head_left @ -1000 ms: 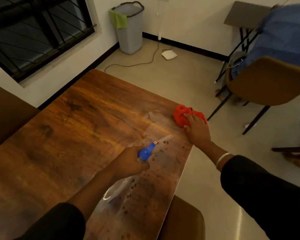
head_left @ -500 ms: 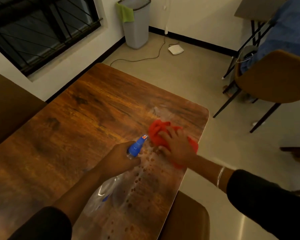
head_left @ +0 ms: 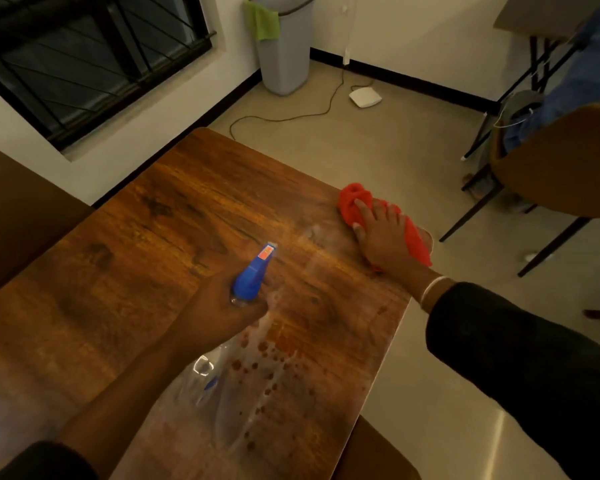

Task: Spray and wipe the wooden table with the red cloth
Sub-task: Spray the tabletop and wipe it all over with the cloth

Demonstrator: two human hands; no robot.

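The wooden table fills the lower left of the head view. My right hand presses the crumpled red cloth flat at the table's far right corner, near the edge. My left hand grips a clear spray bottle with a blue nozzle head, held above the table's middle and pointing away from me. The bottle's clear body runs back under my wrist. Wet droplets and streaks lie on the wood near the right edge.
A brown chair back sits at the table's near right edge, another brown seat at the left. A chair with blue cloth stands on the floor at the right. A grey bin, a cable and a white device lie beyond.
My right hand slid the red cloth from the far corner inward toward the spray bottle, then back out to the far right corner. My left hand keeps holding the bottle.
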